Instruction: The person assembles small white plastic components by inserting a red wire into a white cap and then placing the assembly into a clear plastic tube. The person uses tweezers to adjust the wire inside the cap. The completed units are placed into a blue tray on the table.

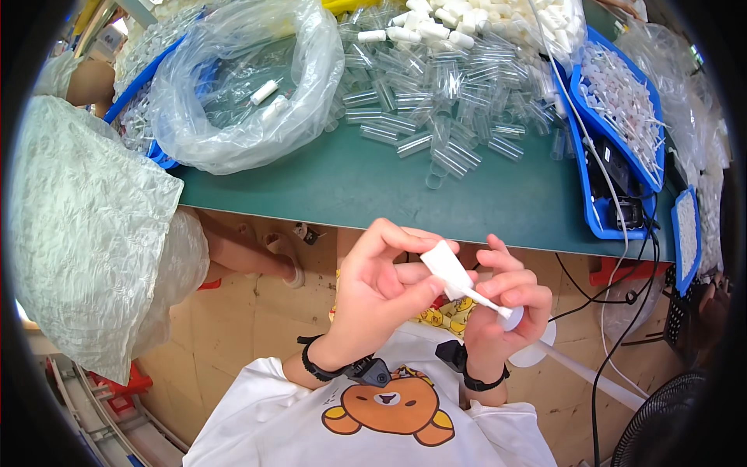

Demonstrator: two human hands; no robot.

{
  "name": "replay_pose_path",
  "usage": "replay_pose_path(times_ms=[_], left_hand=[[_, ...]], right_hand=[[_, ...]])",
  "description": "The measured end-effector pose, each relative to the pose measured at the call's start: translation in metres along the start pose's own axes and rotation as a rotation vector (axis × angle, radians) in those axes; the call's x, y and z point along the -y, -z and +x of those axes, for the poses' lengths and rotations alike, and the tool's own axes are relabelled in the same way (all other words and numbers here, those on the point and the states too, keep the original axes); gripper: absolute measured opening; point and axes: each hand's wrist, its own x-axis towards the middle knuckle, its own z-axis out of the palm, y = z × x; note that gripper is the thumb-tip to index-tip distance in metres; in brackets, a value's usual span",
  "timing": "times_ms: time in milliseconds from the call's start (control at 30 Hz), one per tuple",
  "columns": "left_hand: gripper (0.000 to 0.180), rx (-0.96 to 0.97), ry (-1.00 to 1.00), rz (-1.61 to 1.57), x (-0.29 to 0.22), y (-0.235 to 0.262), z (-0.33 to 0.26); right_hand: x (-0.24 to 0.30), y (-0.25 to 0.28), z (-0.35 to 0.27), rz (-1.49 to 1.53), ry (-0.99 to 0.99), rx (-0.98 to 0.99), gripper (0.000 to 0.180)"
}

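Observation:
Above my lap, in front of the table edge, my left hand (pixel 389 276) pinches a white, flat-looking piece (pixel 445 267) between thumb and fingers. A thin white stem (pixel 486 300) runs from it down to the right. At the stem's lower end is a small round, whitish translucent part (pixel 510 317), held in the curled fingers of my right hand (pixel 517 292). Whether the stem and the flat piece are joined I cannot tell. Both hands are close together, tilted toward each other.
Clear tubes (pixel 436 101) lie heaped on the green table (pixel 311 194), behind them white cylinders (pixel 436 27). A plastic bag (pixel 241 148) stands open at left. Blue trays (pixel 595 218) hold small white parts at right. Cables hang there; a fan (pixel 661 428) stands lower right. Another person's leg (pixel 241 249) is at left.

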Motion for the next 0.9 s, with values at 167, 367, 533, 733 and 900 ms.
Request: replay_pose_path(times_ms=[167, 367, 533, 733, 900], left_hand=[[0.024, -0.105, 0.083, -0.115, -0.007, -0.002, 0.001], [0.018, -0.115, 0.099, -0.100, -0.003, 0.011, -0.001], [0.017, -0.164, 0.132, -0.148, -0.007, 0.008, 0.001], [0.022, -0.169, 0.137, -0.038, -0.005, 0.006, 0.000], [0.022, -0.170, 0.155, -0.022, -0.004, 0.009, -0.001]], right_hand=[[0.002, 0.008, 0.000, -0.080, 0.071, 0.027, 0.033], [0.012, 0.019, 0.003, 0.043, -0.037, 0.022, 0.032], [0.011, 0.025, 0.005, -0.033, -0.045, 0.042, 0.028], [0.022, 0.022, 0.006, -0.014, -0.186, 0.008, 0.017], [0.023, 0.021, 0.007, -0.076, -0.201, -0.006, 0.017]])
